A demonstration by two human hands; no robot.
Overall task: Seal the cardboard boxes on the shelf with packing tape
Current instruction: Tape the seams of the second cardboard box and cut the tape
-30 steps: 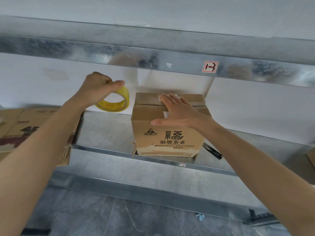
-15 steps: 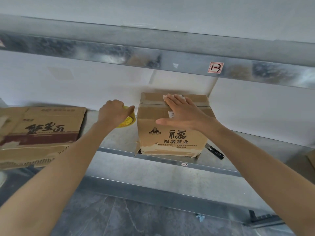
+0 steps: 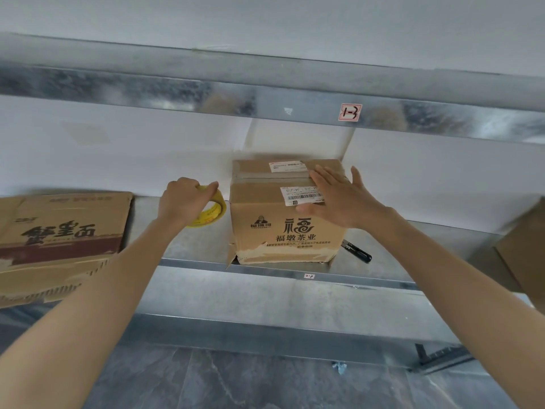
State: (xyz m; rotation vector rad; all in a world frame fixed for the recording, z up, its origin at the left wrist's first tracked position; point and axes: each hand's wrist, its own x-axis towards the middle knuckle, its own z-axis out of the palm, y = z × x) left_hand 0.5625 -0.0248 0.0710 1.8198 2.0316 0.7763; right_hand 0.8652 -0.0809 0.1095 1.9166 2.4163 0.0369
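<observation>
Head view. Small brown cardboard box (image 3: 283,228) with black printed characters stands on the grey metal shelf (image 3: 188,246), flaps down. Right hand (image 3: 345,202) lies flat on its top right edge, fingers straight and spread. Left hand (image 3: 184,202) curls round a yellow roll of packing tape (image 3: 211,215), just left of the box. Black-handled cutter (image 3: 356,252) lies right of the box. Larger flat printed carton (image 3: 59,234) at far left.

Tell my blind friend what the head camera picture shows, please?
A person's left hand grips a yellow tape roll beside a small cardboard box on a metal shelf, while the open right hand rests on its top. A larger box lies left.
</observation>
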